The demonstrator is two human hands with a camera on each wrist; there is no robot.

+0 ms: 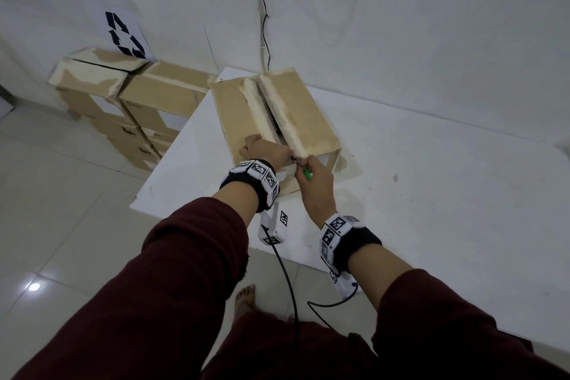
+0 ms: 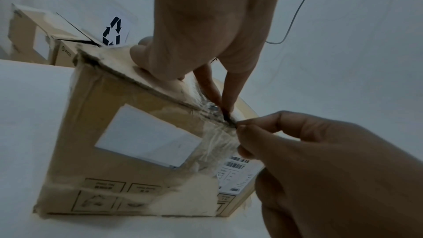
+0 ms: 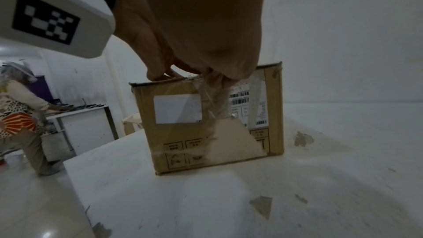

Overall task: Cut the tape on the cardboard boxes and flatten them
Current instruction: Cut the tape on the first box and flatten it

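A brown cardboard box (image 1: 296, 108) stands on the white table (image 1: 431, 194), its top seam lined with torn whitish tape. My left hand (image 1: 262, 149) lies on the box's near top edge. In the left wrist view its thumb and forefinger (image 2: 226, 113) pinch the crumpled clear tape (image 2: 217, 142) at the near end of the seam, the other fingers resting on the flap. My right hand (image 1: 303, 163) grips a green cutter (image 1: 307, 175) and meets that same spot (image 2: 239, 128). The blade is hidden. The taped front face (image 3: 215, 100) carries a white label and barcodes.
Several more cardboard boxes (image 1: 123, 95) are stacked on the floor to the left, under a recycling sign (image 1: 125, 34). Cables (image 1: 263, 25) hang down the wall behind. Tape scraps (image 3: 262, 205) lie on the table. Another person (image 3: 20, 115) stands at a desk far left.
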